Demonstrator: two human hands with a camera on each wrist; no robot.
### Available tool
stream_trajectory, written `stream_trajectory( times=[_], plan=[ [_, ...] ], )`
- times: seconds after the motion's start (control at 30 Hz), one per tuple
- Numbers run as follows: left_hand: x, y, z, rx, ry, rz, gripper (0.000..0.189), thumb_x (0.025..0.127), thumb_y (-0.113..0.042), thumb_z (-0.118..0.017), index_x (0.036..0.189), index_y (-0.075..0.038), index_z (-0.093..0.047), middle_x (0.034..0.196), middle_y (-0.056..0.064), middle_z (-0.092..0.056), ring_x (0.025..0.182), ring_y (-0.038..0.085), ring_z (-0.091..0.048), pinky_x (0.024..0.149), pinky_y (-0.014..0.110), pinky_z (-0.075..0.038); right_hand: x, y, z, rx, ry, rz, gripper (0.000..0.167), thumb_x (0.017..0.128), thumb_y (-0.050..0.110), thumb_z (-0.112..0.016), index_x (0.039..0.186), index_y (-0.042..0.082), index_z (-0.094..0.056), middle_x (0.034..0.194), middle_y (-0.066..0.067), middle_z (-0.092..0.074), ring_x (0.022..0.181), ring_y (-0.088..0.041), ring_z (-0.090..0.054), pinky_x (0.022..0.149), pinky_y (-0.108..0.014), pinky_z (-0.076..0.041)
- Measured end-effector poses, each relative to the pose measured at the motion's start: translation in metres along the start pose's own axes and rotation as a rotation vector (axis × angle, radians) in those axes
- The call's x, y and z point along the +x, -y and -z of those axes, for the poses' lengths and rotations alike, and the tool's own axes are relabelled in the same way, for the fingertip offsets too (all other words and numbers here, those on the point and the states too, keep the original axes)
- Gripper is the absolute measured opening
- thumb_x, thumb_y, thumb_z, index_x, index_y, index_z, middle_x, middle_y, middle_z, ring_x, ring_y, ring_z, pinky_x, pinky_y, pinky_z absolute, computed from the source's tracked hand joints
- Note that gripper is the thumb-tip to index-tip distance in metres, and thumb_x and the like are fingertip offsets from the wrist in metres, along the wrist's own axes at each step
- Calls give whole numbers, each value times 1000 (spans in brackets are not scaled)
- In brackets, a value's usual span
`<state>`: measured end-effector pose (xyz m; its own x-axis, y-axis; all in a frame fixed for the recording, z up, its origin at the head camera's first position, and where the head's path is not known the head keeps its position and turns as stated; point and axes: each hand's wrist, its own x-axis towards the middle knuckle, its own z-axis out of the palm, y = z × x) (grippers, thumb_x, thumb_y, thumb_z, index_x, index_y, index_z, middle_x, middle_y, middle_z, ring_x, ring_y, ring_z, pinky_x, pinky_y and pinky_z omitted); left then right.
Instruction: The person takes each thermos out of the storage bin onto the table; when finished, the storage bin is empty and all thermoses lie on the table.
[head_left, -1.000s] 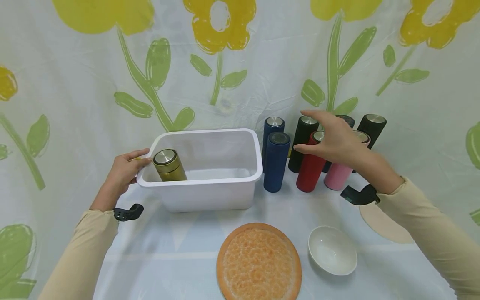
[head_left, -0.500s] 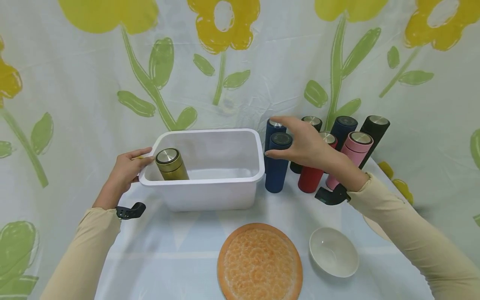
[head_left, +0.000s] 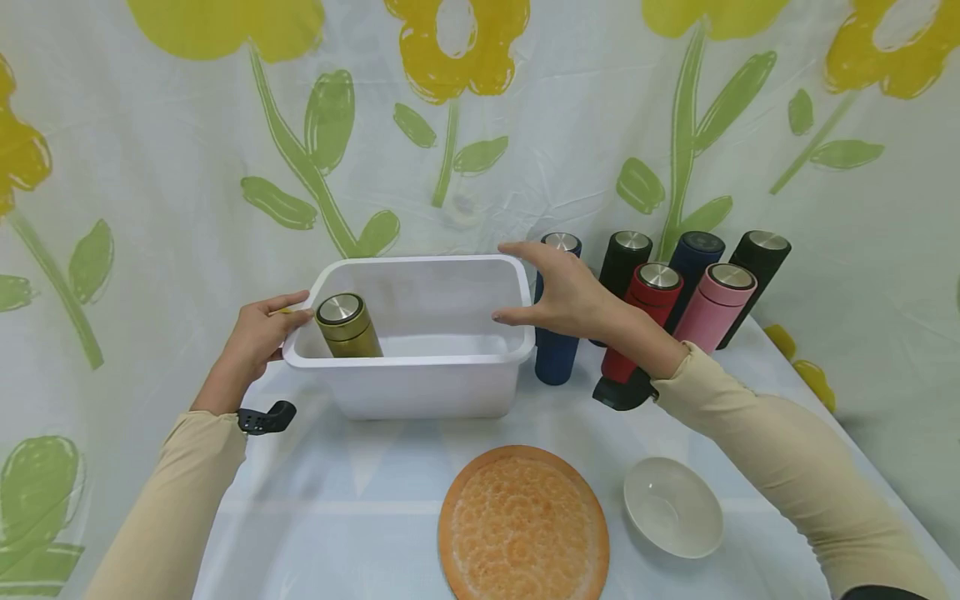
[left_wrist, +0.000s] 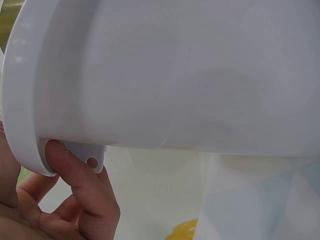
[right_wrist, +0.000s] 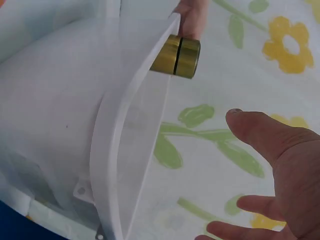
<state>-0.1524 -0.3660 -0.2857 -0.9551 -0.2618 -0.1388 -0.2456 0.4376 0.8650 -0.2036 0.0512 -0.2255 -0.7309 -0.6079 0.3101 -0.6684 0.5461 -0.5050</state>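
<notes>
A white plastic bin (head_left: 420, 390) stands on the table, with a gold thermos (head_left: 348, 327) upright at its left end inside. My left hand (head_left: 253, 337) grips the bin's left rim; in the left wrist view its fingers (left_wrist: 75, 170) curl under the lip beside a small tab with a hole. My right hand (head_left: 573, 296) hovers at the bin's right end, thumb and fingers spread apart and nothing between them. Behind it, partly hidden, stand two blue thermoses (head_left: 555, 358). In the right wrist view that hand (right_wrist: 280, 170) is apart from the bin's rim.
Right of the bin stand several thermoses, among them a red one (head_left: 660, 292), a pink one (head_left: 716, 308) and a black one (head_left: 765, 258). A round, bread-like disc (head_left: 523, 525) and a white bowl (head_left: 672, 508) lie at the front. A flowered curtain (head_left: 525, 167) hangs behind.
My right hand has moved left from above the thermoses to the bin's right end, fingers still spread. The left hand keeps its hold on the rim. The camera view has shifted slightly.
</notes>
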Motion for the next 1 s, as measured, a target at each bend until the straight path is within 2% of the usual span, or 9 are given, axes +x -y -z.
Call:
stream_trajectory(
  times=[0.13, 0.37, 0.67, 0.87, 1.0],
  plan=[
    [0, 0, 0, -7, -1, 4, 57, 102, -27, -57, 155, -14, -39, 149, 27, -41, 127, 44, -48, 69, 25, -54, 4, 2, -7, 37, 15, -10, 87, 77, 38, -87, 148, 9, -47, 143, -6, -54, 128, -21, -50, 105, -45, -42],
    [0, 0, 1, -12, 0, 7, 57, 102, -26, -56, 155, -13, -39, 150, 27, -40, 127, 44, -48, 68, 25, -54, 13, 6, -20, 65, 46, 20, 86, 78, 36, -86, 148, 6, -47, 146, -8, -51, 132, -27, -48, 107, -46, -40],
    [-1, 0, -1, -16, 1, 9, 57, 102, -25, -57, 154, -13, -39, 150, 26, -41, 126, 43, -49, 69, 26, -54, 25, 14, -40, 87, 99, 31, 88, 79, 43, -84, 150, 9, -45, 148, -7, -49, 133, -28, -46, 106, -44, -40],
    [0, 0, 0, -14, -2, 7, 56, 102, -25, -58, 154, -14, -40, 149, 26, -43, 125, 42, -50, 69, 26, -55, 37, 22, -53, 120, 106, 80, 87, 78, 41, -84, 148, 6, -46, 146, -9, -51, 131, -29, -49, 106, -40, -41],
    [-1, -1, 0, -10, -6, 11, 56, 102, -26, -58, 154, -14, -40, 150, 26, -42, 125, 43, -49, 70, 27, -55, 43, 32, -61, 108, 133, 63, 87, 79, 43, -83, 149, 9, -46, 147, -7, -50, 132, -26, -49, 105, -38, -41]
  ],
)
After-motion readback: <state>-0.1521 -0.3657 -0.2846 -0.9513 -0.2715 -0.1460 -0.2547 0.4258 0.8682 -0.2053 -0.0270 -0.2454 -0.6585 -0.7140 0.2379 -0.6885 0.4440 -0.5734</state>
